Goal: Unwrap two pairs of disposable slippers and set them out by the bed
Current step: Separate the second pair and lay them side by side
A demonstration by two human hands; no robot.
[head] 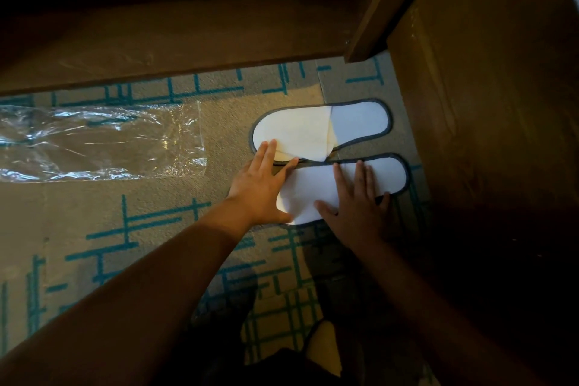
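Note:
Two flat white slippers with dark grey edging lie side by side on the carpet. The far slipper (313, 131) points left, and the near slipper (316, 188) lies parallel just below it. My left hand (263, 185) rests flat with spread fingers on the toe ends of both slippers. My right hand (357, 197) presses flat on the middle of the near slipper. An empty clear plastic wrapper (94, 141) lies flat on the carpet to the left.
The beige carpet (141, 213) has teal line patterns. A brown wooden bed base (172, 41) runs along the far side. A dark wooden cabinet (485, 103) stands close on the right. My knee shows at the bottom.

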